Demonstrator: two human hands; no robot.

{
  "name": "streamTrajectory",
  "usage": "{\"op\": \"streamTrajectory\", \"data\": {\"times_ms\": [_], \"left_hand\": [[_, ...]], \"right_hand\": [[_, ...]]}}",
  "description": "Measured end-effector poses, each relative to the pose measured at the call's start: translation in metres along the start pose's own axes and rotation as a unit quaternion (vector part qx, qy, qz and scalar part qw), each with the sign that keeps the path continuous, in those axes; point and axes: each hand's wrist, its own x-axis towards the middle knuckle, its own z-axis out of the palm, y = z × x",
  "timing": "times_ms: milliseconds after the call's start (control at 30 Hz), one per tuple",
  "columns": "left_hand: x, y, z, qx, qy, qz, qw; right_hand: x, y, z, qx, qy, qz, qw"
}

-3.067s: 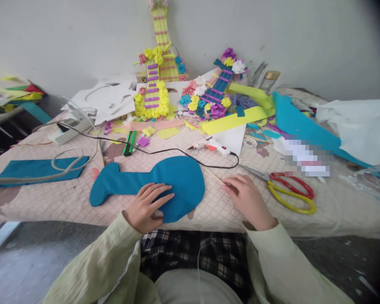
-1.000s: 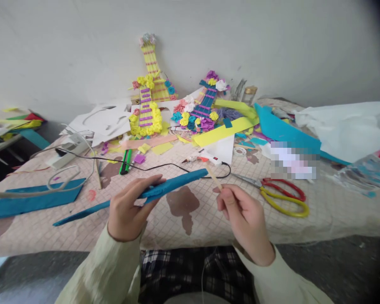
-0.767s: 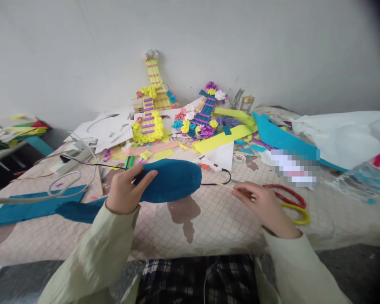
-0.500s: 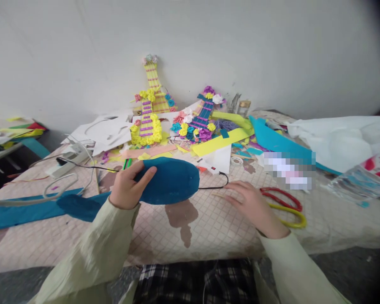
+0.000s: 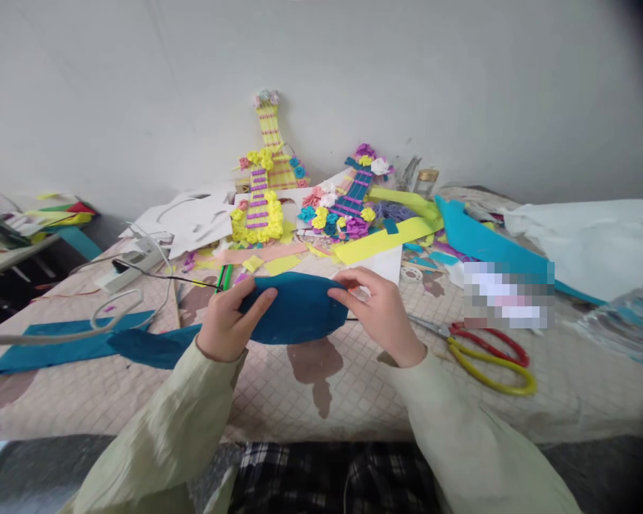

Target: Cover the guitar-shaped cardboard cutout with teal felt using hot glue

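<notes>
An oval blue paper-covered piece [image 5: 297, 314] is held above the table in front of me. My left hand [image 5: 225, 323] grips its left end, thumb on top and fingers behind. At the upper right edge, my right hand [image 5: 380, 310] pinches the covering between thumb and fingers. More blue material [image 5: 158, 346] extends left behind my left wrist; whether it joins the oval is hidden. Scissors [image 5: 440, 330] with one red and one yellow handle lie right of my right hand. A dark cable passes behind the piece.
Several flower-trimmed, instrument-shaped crafts [image 5: 354, 196] stand along the wall. Paper scraps, a yellow strip [image 5: 389, 239] and a bright blue sheet [image 5: 493, 246] cover the table's back. On the left are a white power strip [image 5: 131, 271] and a blue strip [image 5: 58, 346]. A plastic bag [image 5: 626, 321] lies right.
My right hand has moved left from beside the scissors and the dark cable to the blue piece's right edge, pinching it. My left hand keeps its grip. The view has shifted slightly.
</notes>
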Motion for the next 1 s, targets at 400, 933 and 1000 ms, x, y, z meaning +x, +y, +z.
{"op": "streamTrajectory", "data": {"times_ms": [400, 933, 1000], "left_hand": [[-0.012, 0.029, -0.010, -0.011, 0.023, 0.041, 0.999], [-0.113, 0.011, 0.057, 0.014, -0.080, 0.144, 0.986], [-0.119, 0.009, 0.063, 0.013, -0.086, 0.135, 0.987]], "right_hand": [[-0.011, -0.012, 0.003, 0.100, 0.008, -0.033, 0.994], [-0.111, 0.027, -0.001, -0.119, -0.141, -0.026, 0.983], [-0.117, 0.025, 0.000, -0.140, -0.161, -0.037, 0.976]]}}
